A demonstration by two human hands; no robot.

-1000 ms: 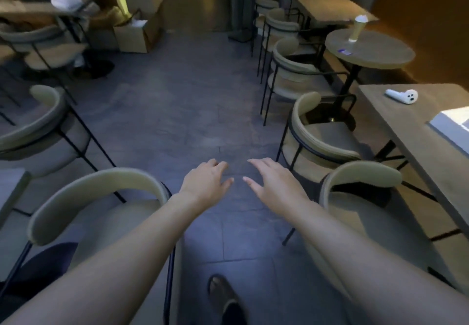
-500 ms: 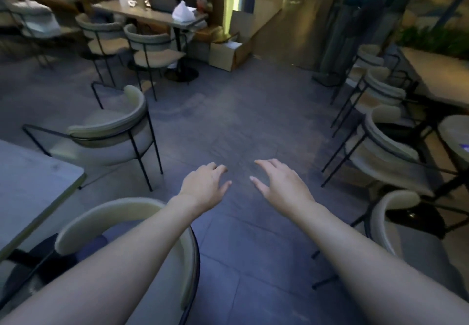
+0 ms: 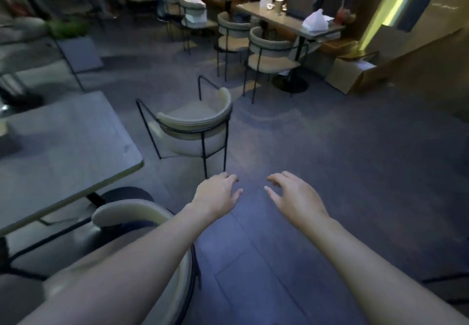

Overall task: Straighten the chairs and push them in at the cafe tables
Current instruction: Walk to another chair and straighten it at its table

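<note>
A cream chair with a black metal frame stands a little way off the grey table at the left, its curved back toward me. A second cream chair sits close under my left forearm, beside the same table. My left hand and my right hand hover side by side over the dark floor, fingers spread, holding nothing. Both are just short of the far chair's legs and touch no chair.
Two more cream chairs stand at a long table at the back, where people sit with a laptop and a white bag. A cardboard box lies at the right. A planter is at the back left.
My view has swung left: the right-hand row of chairs has left the frame and the left table and its chairs have come in. My hands stay open and held out as before.
</note>
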